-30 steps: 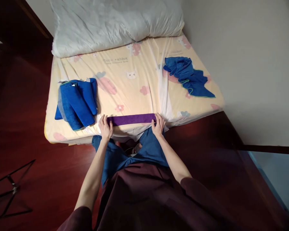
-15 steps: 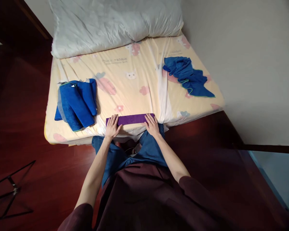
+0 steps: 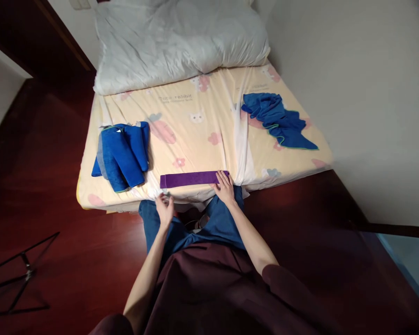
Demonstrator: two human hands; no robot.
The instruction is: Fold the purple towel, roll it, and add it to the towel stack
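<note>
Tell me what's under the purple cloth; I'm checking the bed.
The purple cloth lies on the patterned sheet; the right hand touches its end. Anything beneath is hidden.

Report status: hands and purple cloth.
Left hand off the cloth, empty. Right hand flat on purple cloth, folded into a strip at bed edge. Nothing in the way.

You see a purple towel (image 3: pixel 190 179) on a pale yellow sheet (image 3: pixel 195 139) printed with pink flowers and small cartoon animals. The folded towels (image 3: pixel 124 151) and the crumpled towel (image 3: pixel 277 122) are blue, the pillow (image 3: pixel 181 42) white, the floor (image 3: pixel 56 232) dark red.
</note>
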